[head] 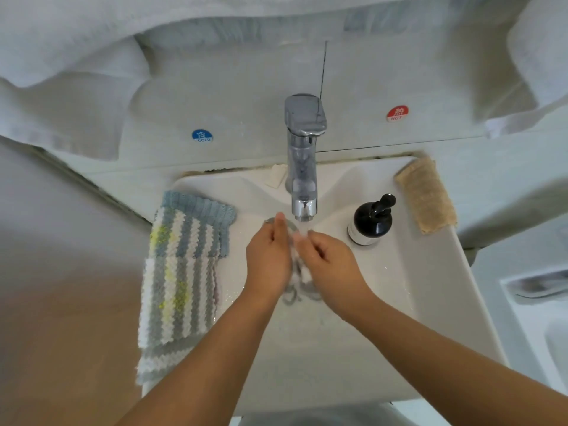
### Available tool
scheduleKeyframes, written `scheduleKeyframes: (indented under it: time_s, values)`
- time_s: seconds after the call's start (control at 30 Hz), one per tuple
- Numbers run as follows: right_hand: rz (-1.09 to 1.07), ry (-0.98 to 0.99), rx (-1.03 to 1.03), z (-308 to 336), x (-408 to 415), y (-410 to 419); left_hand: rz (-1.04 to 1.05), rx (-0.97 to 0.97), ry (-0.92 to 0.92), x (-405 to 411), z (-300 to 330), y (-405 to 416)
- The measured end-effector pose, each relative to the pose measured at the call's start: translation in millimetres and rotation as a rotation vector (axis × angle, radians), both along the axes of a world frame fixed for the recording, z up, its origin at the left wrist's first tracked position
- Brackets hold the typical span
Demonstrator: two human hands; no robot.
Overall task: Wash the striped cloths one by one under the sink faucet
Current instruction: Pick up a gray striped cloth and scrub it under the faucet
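Striped cloth (299,273) between both hands' fingers (309,241), under faucet (302,155)

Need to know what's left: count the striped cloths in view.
3, perhaps more: one cloth between both hands under the faucet; two overlapping striped cloths on the sink's left rim, possibly hiding others.

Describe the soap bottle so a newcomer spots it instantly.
Start at the chrome faucet at the back of the white sink. Just right of its spout, on the rim, stands the soap bottle. It alone is black, round, pump-topped; the neighbouring beige cloth lies flat.
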State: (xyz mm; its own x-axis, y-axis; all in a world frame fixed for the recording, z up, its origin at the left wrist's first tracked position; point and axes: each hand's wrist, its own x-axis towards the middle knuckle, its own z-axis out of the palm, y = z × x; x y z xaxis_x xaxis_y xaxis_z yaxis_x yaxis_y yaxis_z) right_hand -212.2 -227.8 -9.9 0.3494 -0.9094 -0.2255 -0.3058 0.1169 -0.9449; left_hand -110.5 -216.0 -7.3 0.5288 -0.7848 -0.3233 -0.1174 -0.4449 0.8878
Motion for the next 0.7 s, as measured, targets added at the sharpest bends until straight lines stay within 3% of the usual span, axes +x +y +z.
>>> scheduleKeyframes:
  time_s: [0.13,0.3,0.4,0.53,0.63,0.7]
  values:
    - [-0.02,0.048,0.106,-5,-11,-10,-0.118,0.066,0.103,7,1,2]
    - [-0.03,0.308,0.061,-6,-20,-18,-0.222,0.037,0.207,22,2,2]
    - [-0.067,0.161,0.067,-2,-18,-26,-0.295,0.029,0.238,32,6,1]
    - [0.191,-0.106,0.255,1,-12,-36,-0.468,0.062,0.343,40,10,1]
    - [0.315,-0.171,0.412,-1,-17,-40,-0.49,0.092,0.364,45,10,-2]
    - [0.293,-0.136,0.365,-4,-20,-41,-0.53,0.101,0.329,49,10,-1]
